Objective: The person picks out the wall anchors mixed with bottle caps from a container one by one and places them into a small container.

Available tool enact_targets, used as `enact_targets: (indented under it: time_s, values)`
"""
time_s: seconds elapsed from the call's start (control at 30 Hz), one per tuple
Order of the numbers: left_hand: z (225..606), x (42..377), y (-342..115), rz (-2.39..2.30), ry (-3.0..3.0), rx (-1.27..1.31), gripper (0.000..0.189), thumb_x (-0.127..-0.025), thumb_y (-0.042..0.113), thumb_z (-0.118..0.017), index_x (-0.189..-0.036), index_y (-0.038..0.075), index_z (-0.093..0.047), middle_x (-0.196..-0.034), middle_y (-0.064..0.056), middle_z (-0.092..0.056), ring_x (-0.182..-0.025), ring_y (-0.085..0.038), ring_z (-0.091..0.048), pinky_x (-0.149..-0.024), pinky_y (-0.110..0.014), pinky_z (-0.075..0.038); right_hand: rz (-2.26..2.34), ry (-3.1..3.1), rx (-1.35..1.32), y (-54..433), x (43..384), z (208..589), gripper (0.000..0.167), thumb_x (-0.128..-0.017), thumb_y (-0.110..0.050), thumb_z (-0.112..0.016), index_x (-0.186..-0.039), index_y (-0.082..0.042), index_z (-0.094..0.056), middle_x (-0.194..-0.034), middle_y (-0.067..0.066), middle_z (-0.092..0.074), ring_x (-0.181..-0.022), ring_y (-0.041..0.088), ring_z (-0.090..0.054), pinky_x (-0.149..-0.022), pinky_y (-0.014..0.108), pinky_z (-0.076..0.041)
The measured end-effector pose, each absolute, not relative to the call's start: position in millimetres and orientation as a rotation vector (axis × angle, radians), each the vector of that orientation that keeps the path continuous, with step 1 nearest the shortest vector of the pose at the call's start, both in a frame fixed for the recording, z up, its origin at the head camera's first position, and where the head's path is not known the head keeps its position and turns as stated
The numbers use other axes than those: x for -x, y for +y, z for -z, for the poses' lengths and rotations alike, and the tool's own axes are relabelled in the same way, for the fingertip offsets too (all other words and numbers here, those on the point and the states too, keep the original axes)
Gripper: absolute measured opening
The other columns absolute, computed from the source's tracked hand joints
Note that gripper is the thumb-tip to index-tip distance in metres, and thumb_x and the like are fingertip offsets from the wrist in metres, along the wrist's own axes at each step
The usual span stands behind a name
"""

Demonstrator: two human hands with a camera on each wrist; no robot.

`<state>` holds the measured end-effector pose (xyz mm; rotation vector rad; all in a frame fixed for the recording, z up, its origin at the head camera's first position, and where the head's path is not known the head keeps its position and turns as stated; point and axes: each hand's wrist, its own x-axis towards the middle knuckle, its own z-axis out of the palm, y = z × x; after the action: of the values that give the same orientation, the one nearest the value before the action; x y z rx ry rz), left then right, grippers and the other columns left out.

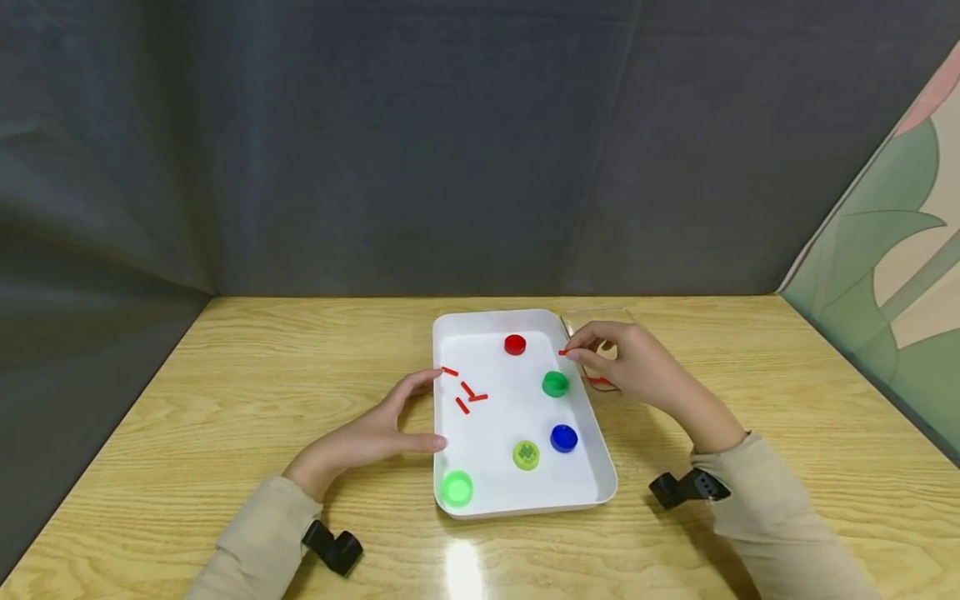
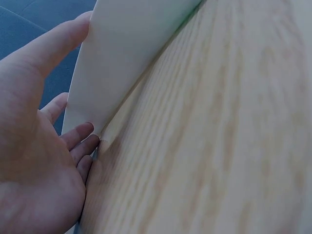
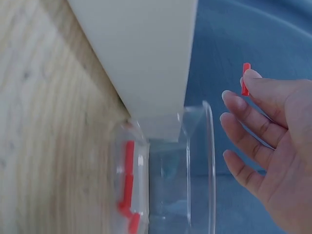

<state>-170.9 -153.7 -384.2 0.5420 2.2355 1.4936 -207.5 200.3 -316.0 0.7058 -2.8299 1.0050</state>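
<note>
My right hand (image 1: 626,358) pinches a small red stick (image 3: 246,79) between thumb and index finger, above the right rim of a white tray (image 1: 495,483). Below that hand stands a clear plastic box (image 3: 200,170) with several red sticks (image 3: 127,175) inside. My left hand (image 1: 382,425) touches the tray's left wall (image 2: 109,63), its thumb and fingers spread and holding nothing small. Several more red sticks (image 1: 462,406) lie loose on the left part of the tray floor.
Inside the tray sit a red cap (image 1: 515,344), a green cap (image 1: 555,384), a blue cap (image 1: 564,438), a yellow-green cap (image 1: 526,455) and a light green cap (image 1: 457,488). A dark curtain (image 1: 420,150) hangs behind the wooden table (image 1: 300,350).
</note>
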Motion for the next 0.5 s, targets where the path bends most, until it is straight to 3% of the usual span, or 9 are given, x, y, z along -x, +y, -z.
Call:
enact_targets:
  time_s: [0.2, 0.5]
  values:
    - [385, 172, -154, -1.501, 2.240, -0.544, 0.089, -0.086, 0.032, -0.079, -0.156, 0.025, -0.023, -0.159, -0.007, -0.022, -0.147, -0.029, -0.015, -0.116, -0.059, -0.010, -0.933, -2.790, -0.692, 210, 212, 316, 0.007, -0.093, -0.013, -0.071, -0.099, -0.011, -0.074, -0.098, 0.001, -0.070, -0.087, 0.020, -0.057, -0.076, 0.039, -0.049]
    - [384, 171, -154, -1.506, 2.227, -0.535, 0.086, -0.088, 0.035, -0.076, -0.156, 0.026, -0.024, -0.158, -0.005, -0.023, -0.147, -0.027, -0.015, -0.116, -0.059, -0.012, -0.917, -2.825, -0.573, 217, 214, 318, 0.010, -0.095, -0.015, -0.069, -0.100, -0.008, -0.073, -0.097, 0.004, -0.069, -0.088, 0.024, -0.058, -0.075, 0.039, -0.049]
